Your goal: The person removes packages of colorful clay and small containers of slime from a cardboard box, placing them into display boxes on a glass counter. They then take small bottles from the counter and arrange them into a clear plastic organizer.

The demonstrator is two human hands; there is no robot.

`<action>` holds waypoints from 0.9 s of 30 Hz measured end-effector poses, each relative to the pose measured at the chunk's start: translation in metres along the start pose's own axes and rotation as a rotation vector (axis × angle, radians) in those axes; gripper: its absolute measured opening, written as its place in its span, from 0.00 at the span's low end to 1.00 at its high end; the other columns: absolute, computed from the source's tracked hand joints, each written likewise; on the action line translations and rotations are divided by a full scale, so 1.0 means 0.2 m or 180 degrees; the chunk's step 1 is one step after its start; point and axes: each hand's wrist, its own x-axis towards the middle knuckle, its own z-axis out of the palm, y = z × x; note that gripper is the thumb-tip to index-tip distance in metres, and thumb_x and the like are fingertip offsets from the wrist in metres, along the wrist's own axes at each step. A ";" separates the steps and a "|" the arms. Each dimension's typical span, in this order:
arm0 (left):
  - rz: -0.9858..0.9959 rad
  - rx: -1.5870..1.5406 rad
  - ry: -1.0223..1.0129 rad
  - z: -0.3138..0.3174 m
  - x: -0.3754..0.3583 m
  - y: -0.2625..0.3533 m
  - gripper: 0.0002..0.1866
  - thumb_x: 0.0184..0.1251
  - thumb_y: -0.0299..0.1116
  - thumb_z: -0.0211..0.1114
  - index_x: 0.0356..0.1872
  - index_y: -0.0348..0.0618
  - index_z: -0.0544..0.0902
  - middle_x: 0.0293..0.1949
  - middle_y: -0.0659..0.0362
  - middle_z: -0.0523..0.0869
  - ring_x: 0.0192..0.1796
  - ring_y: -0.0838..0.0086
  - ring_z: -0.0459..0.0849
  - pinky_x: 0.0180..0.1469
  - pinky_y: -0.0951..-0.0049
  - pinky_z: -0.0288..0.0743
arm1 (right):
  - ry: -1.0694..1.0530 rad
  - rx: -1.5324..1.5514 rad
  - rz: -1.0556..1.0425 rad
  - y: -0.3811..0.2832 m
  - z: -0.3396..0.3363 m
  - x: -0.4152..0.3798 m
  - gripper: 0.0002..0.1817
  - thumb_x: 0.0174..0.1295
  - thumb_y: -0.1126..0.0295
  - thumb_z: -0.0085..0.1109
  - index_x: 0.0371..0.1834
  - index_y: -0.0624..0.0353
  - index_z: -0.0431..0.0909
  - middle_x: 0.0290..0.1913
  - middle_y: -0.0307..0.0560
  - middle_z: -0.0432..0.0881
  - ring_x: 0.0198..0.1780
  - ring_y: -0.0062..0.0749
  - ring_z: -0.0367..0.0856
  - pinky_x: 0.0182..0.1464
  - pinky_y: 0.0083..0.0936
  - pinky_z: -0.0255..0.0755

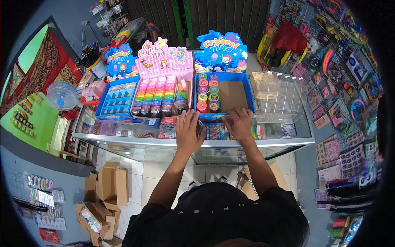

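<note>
A blue "Crystal mud" display box (194, 92) stands on the glass counter with its printed lid raised. Two columns of small round tubs (213, 89) with coloured lids fill its left side, and bare cardboard shows on the right. At its front right corner, my right hand (240, 126) has its fingers bent over the rim and its thumb in front. My left hand (189, 133) lies with fingers spread near the box's front left corner, beside a pink Crystal Mud box (164, 61) holding rows of rainbow-coloured packs (153, 96).
Another blue box (119, 99) with dividers stands at the left. A clear acrylic rack (284, 96) is on the right of the glass counter (284, 142). Below are open cardboard cartons (113, 187). A fan (61, 96) stands left; hanging goods cover the right wall.
</note>
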 end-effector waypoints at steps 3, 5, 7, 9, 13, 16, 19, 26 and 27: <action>-0.0008 -0.0085 0.0013 0.00 0.00 -0.01 0.38 0.61 0.40 0.71 0.73 0.47 0.69 0.72 0.50 0.69 0.77 0.46 0.59 0.76 0.41 0.51 | 0.0159 0.0077 -0.0017 0.00 -0.01 0.02 0.19 0.55 0.60 0.73 0.48 0.52 0.82 0.46 0.45 0.80 0.48 0.42 0.76 0.54 0.42 0.61; -0.0027 -0.0039 -0.0019 0.00 -0.01 -0.01 0.38 0.61 0.40 0.70 0.73 0.46 0.69 0.72 0.51 0.69 0.77 0.46 0.59 0.76 0.40 0.51 | 0.0301 0.0093 -0.0009 -0.01 -0.02 0.00 0.21 0.54 0.60 0.73 0.49 0.52 0.81 0.49 0.46 0.79 0.49 0.44 0.76 0.55 0.43 0.61; -0.0053 0.0005 -0.0090 -0.01 0.00 -0.01 0.38 0.61 0.41 0.69 0.73 0.45 0.68 0.72 0.51 0.68 0.77 0.46 0.59 0.76 0.40 0.51 | 0.0412 -0.0055 -0.0096 -0.01 -0.03 -0.02 0.20 0.51 0.63 0.74 0.48 0.51 0.80 0.48 0.46 0.78 0.50 0.45 0.76 0.56 0.45 0.61; 0.0042 -0.0106 0.0062 -0.01 -0.02 -0.02 0.37 0.62 0.41 0.68 0.72 0.43 0.70 0.72 0.49 0.70 0.77 0.45 0.61 0.76 0.40 0.53 | 0.0490 -0.0250 -0.0182 -0.01 -0.03 -0.06 0.20 0.50 0.65 0.75 0.47 0.51 0.80 0.48 0.46 0.77 0.50 0.44 0.76 0.55 0.46 0.62; 0.0195 -0.0483 0.0324 0.00 -0.02 -0.05 0.34 0.61 0.39 0.69 0.69 0.40 0.73 0.71 0.47 0.71 0.76 0.45 0.64 0.75 0.41 0.55 | 0.0691 -0.0287 -0.0181 -0.08 -0.06 -0.16 0.18 0.48 0.71 0.74 0.43 0.52 0.79 0.45 0.45 0.78 0.46 0.44 0.76 0.51 0.44 0.63; 0.0346 -0.0822 0.0391 -0.02 -0.04 -0.06 0.31 0.61 0.36 0.70 0.66 0.40 0.76 0.71 0.47 0.72 0.77 0.46 0.64 0.75 0.43 0.55 | 0.0475 -0.0079 -0.0038 -0.21 -0.11 -0.39 0.15 0.48 0.74 0.72 0.39 0.53 0.80 0.43 0.45 0.79 0.43 0.45 0.78 0.48 0.44 0.65; 0.0452 -0.1090 0.0377 -0.02 -0.06 -0.06 0.25 0.60 0.34 0.71 0.59 0.42 0.80 0.66 0.48 0.77 0.72 0.50 0.70 0.74 0.48 0.58 | 0.0125 -0.0019 0.0253 -0.35 -0.19 -0.65 0.13 0.48 0.76 0.70 0.37 0.52 0.80 0.41 0.45 0.80 0.43 0.44 0.80 0.46 0.41 0.70; 0.0893 -0.2641 0.0201 0.06 -0.36 0.01 0.07 0.59 0.21 0.68 0.38 0.41 0.81 0.40 0.53 0.86 0.45 0.58 0.83 0.52 0.60 0.74 | -0.0914 0.0646 0.1286 -0.55 -0.48 -1.13 0.08 0.54 0.75 0.67 0.38 0.57 0.81 0.38 0.48 0.81 0.38 0.49 0.84 0.39 0.41 0.78; 0.0786 -0.3019 -0.0111 0.08 -0.44 0.05 0.05 0.61 0.21 0.67 0.33 0.41 0.80 0.35 0.54 0.86 0.40 0.60 0.84 0.49 0.62 0.76 | -0.0933 0.0730 0.1432 -0.56 -0.51 -1.18 0.08 0.54 0.76 0.66 0.37 0.57 0.81 0.37 0.47 0.81 0.38 0.48 0.84 0.40 0.41 0.78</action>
